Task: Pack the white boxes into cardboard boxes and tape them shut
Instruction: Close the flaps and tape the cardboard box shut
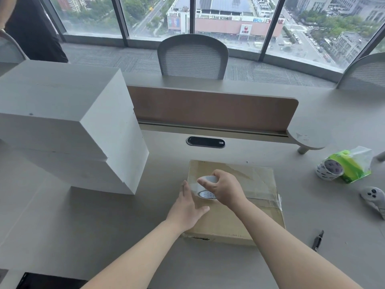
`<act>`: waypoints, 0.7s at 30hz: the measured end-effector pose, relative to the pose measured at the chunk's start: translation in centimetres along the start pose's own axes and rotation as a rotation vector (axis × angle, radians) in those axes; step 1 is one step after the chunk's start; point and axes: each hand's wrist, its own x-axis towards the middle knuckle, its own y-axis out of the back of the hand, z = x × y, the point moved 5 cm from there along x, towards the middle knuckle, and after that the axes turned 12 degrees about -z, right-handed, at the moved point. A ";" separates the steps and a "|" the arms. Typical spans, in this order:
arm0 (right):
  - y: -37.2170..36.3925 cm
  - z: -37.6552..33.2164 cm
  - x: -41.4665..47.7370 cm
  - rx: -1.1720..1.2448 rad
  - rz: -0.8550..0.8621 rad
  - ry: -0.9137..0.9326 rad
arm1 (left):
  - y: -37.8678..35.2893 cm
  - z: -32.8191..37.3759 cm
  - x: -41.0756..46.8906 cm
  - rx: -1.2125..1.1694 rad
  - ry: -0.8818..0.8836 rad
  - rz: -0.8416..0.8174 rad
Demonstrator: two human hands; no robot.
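1. Carton (256,184) sits shut on the counter (104,236), dead ahead, with clear film glinting across its top
2. Right hand (225,190) is curled over the tape (206,189), fingers and thumb wrapped round the roll, holding it at the carton's top left edge
3. Left hand (187,207) is flat with straight fingers laid along the carton's left side, just below the roll; whether it pins a loose tape end, I cannot tell
4. The roll looks light and rigid, so a grip round the rim, as here, should let it turn freely
5. The film looks thin and sticky and will likely fold on itself if it goes slack, so keep it taut
6. The carton looks stiff but creased, and its walls would probably give under hard pressing; brace it by the sides or corners, not the flaps
7. White boxes (62,126) are stacked at the left, well apart from the carton; they have smooth, hard faces, so take one with both hands on opposite sides
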 end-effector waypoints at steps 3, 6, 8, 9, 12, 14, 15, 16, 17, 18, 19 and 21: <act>0.0 -0.3 0.1 -0.105 0.001 0.005 | -0.3 -0.1 -0.1 0.216 -0.034 0.055; -0.1 -1.3 -0.2 -0.277 0.014 0.038 | -0.3 -0.4 0.2 0.393 -0.020 0.085; 0.2 -1.8 -0.4 -0.423 0.023 0.038 | -0.3 -0.3 0.4 0.460 0.003 0.082; 0.5 -1.8 -0.4 -0.476 0.025 0.022 | -0.3 -0.3 0.3 0.497 0.014 0.076; 1.4 -1.1 -0.4 -0.553 0.040 -0.017 | -0.2 0.0 0.1 0.583 0.046 0.076; 1.3 -0.8 -0.4 -0.571 0.033 -0.027 | 0.0 0.1 0.0 0.644 0.059 0.093; 1.2 -0.8 -0.3 -0.566 0.028 -0.028 | 0.0 0.3 -0.1 0.679 0.062 0.103; 1.2 -0.7 -0.3 -0.543 0.023 -0.022 | 0.0 0.4 -0.2 0.710 0.058 0.113; 1.3 -0.6 -0.4 -0.483 0.018 -0.012 | 0.0 0.5 -0.2 0.736 0.048 0.122; 1.6 -0.1 -0.4 -0.392 0.010 0.000 | 0.0 0.5 -0.1 0.754 0.034 0.126; 1.9 0.4 -0.5 -0.294 0.006 0.012 | 0.0 0.5 -0.1 0.759 0.018 0.121; 2.1 1.5 -0.8 -0.142 0.011 0.035 | -0.1 0.4 0.0 0.744 -0.009 0.105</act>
